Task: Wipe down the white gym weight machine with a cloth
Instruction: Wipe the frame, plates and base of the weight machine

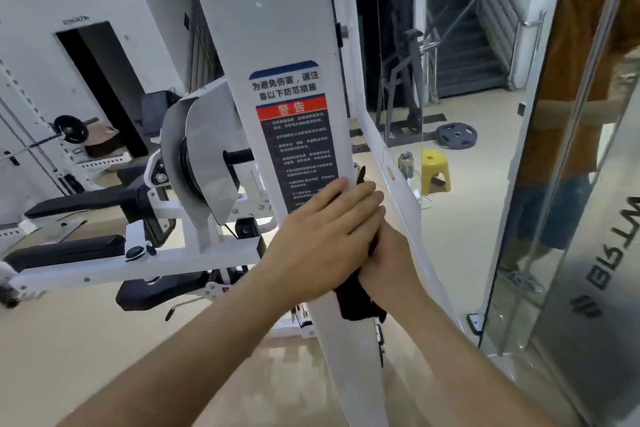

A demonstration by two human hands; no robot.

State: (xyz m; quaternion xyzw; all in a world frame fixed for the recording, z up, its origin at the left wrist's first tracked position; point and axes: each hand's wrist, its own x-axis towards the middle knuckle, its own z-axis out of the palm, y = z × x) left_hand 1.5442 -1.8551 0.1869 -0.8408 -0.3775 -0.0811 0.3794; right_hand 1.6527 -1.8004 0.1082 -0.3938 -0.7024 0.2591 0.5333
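The room is a gym with a smooth beige floor (104,340) and white walls. A grey staircase (467,55) climbs at the far right, and a tall glass door (571,253) stands near on the right.

On the floor beyond the machine are a yellow plastic stool (434,170), a clear bottle (406,163) just left of it, and a black weight plate (456,135) lying flat farther back. At the far left a loaded barbell (71,128) sits on a white rack.

The white steel upright of the gym weight machine (277,28) fills the middle. Its long axis runs from the top edge down, leaning toward the lower right, with its broad flat face turned toward the viewer. Black bench cushions (86,199) extend left from its frame.

A warning sticker (294,135) on that face reads 为避免伤害,请注意以下防范措施 under a blue band. Below that, 警告 is printed in white on red. The small print on black is too fine to read, and the lettering on the glass door appears mirrored and unclear.

The black cloth (356,298) is on the upright's right edge, just below the sticker, with its loose end hanging down. The left hand (322,236) lies flat over it, fingers straight and reaching across to the edge. The right hand (391,263) is tucked beneath, touching the cloth. Its fingers are covered, so its grip cannot be told.
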